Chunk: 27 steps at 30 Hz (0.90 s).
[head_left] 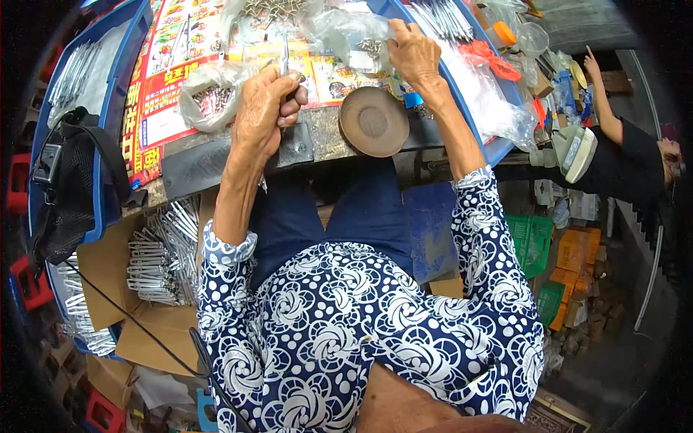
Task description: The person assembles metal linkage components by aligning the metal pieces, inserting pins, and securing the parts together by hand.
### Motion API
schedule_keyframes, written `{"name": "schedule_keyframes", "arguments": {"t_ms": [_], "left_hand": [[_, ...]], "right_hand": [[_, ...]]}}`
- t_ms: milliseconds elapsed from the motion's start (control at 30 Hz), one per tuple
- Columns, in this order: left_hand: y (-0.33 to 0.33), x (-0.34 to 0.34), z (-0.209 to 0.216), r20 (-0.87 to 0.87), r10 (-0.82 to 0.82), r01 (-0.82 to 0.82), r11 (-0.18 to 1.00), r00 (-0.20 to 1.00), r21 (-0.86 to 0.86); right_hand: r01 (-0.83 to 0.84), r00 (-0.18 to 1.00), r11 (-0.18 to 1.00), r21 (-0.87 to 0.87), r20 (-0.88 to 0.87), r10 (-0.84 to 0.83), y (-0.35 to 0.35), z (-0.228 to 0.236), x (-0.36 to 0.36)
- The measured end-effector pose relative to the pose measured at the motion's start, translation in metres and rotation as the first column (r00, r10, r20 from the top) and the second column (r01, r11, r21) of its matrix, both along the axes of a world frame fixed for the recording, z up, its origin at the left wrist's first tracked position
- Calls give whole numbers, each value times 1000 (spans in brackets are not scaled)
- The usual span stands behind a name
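Observation:
My left hand (pixel 268 105) is closed around a slim silver metal piece (pixel 284 52), which sticks up past the thumb. A silver pointed tip (pixel 263 185) shows below the wrist; I cannot tell if it belongs to the same piece. My right hand (pixel 416 58) reaches to a clear plastic bag (pixel 350 30) of small metal parts, its fingers curled at the bag's right edge. What they pinch, if anything, is hidden. Beside my left hand lies another open bag (pixel 211 97) of small metal parts. A round brown disc (pixel 374 121) sits at the bench edge between my forearms.
Blue trays with silver rods stand at left (pixel 108 108) and right (pixel 498 144). A black mesh bag (pixel 68 187) hangs over the left tray. Below, a cardboard box (pixel 108 270) holds many silver pieces. At far right a person (pixel 628 137) in black stretches out an arm.

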<state>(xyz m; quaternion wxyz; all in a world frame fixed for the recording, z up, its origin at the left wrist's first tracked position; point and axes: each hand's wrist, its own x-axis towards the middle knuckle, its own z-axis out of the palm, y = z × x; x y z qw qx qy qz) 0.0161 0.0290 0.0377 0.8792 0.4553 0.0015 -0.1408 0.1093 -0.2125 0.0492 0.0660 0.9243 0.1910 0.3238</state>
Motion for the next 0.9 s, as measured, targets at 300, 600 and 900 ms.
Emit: {"name": "schedule_keyframes", "arguments": {"t_ms": [300,600,900], "left_hand": [[-3,2,-5,-2,-15,15,1000,1000,12],[-8,0,-4,-14,-26,27,998,1000,48],[-11,-2,-5,-22,-28,29,998,999,53]], "right_hand": [[143,986,990,0,-90,-142,7,1,-12],[117,973,992,48,-207,-105,-3,-4,-17],[-120,965,945,304,-187,183,15,-8,-31]]}}
